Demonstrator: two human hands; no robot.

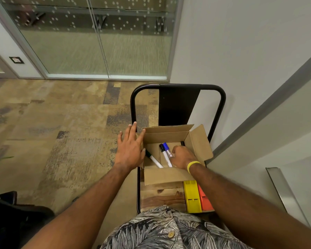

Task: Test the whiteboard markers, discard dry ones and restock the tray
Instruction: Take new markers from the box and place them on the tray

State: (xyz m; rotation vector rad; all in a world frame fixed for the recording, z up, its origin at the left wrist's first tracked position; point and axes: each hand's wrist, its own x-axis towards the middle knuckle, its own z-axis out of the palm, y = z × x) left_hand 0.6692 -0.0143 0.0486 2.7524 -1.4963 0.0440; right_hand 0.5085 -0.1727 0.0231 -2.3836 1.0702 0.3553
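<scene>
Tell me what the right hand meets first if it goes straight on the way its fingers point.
Most likely the blue-capped marker in the cardboard box, just ahead of the right hand; whether they already touch is unclear.

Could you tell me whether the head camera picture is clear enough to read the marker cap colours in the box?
Head view: yes; the cardboard box interior is sharp and softly lit without glare, so the blue-capped marker and black-capped marker read clearly; wide-angle distortion tilts the glass wall, whose panes look streaked and blurred.

Matt cardboard box (166,175), grained wooden shelf (162,196), glossy yellow plastic block (192,196).
</scene>
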